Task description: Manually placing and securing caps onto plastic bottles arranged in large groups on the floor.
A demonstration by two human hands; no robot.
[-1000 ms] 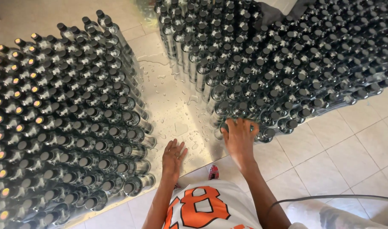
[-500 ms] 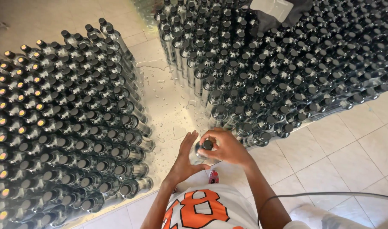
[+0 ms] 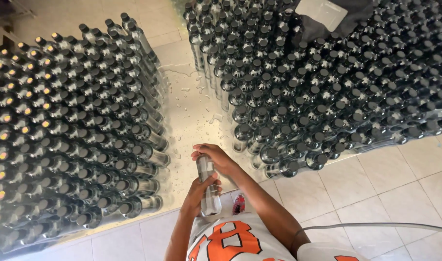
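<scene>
Gripping a clear bottle, both hands; white label top right.

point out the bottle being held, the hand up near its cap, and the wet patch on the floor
clear bottle [image 3: 211, 195], head view, lower body.
right hand [image 3: 220, 158], head view, back of hand.
wet patch [image 3: 192, 104], head view, tiles between bottle groups.

A clear glass bottle is held between both hands. It is slender and see-through, with the pale floor showing through its body. It stands nearly upright, tipped slightly so its base points down toward the person and its top end points away. The left hand wraps around the lower half of the body from the left. The right hand curls over the top end from the right, its fingers covering the neck, so whether a cap sits there cannot be told.
</scene>
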